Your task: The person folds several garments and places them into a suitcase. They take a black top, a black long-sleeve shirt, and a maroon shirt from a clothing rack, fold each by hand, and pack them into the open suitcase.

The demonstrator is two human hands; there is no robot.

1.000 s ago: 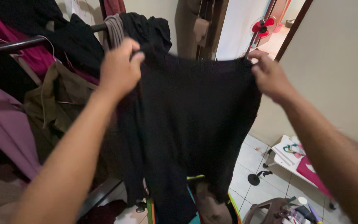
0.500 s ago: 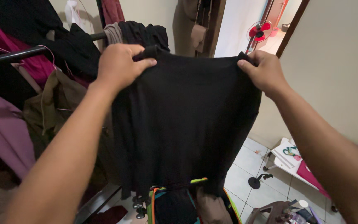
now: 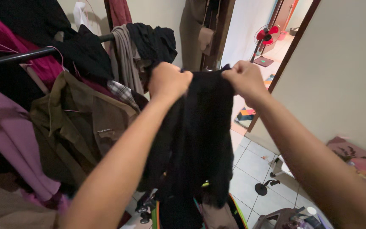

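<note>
To my left a dark rail (image 3: 18, 57) sagged under crowded clothes, an olive jacket (image 3: 85, 118) among them. A plain cream wall (image 3: 339, 76) stood on my right. White floor tiles (image 3: 250, 165) lay below, and far through the doorway (image 3: 250, 25) a red fan (image 3: 267, 34) stood in brighter light.

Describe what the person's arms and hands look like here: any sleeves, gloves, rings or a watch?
Both arms are bare all the way to the picture's lower edge, with no sleeve in view. The left hand and the right hand wear no gloves. No watch, bracelet or ring shows on either wrist or on the fingers that are visible.
</note>
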